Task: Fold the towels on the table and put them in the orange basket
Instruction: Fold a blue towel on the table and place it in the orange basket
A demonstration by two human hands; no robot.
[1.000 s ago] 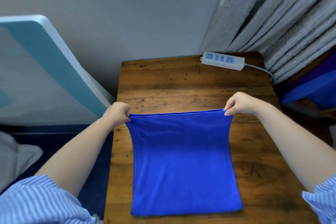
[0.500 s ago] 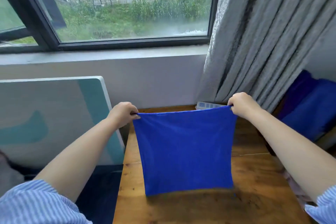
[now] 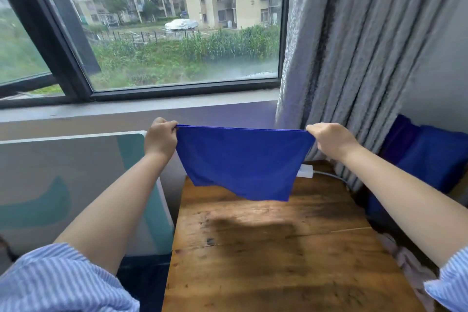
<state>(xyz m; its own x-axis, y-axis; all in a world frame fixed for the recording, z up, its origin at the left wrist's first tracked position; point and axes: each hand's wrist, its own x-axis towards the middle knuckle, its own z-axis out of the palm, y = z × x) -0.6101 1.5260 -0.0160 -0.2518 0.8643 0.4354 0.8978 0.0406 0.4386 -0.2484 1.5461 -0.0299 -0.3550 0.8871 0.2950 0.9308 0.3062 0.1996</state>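
A blue towel (image 3: 243, 162) hangs in the air above the far end of the wooden table (image 3: 273, 261), stretched flat between both hands. My left hand (image 3: 160, 138) pinches its upper left corner and my right hand (image 3: 329, 140) pinches its upper right corner. The towel's lower edge swings free of the table top and casts a shadow on the wood. More blue cloth (image 3: 428, 159) lies piled at the right, behind the table. No orange basket is in view.
A white power strip (image 3: 305, 171) lies at the table's far right corner, partly behind the towel. Grey curtains (image 3: 354, 58) hang at the right. A white and teal board (image 3: 76, 185) leans left of the table, under the window (image 3: 177, 33).
Both hands have lifted the towel off the table and up to windowsill height. It lay flat on the wood a second ago; now it hangs free, and my view has tilted upward.
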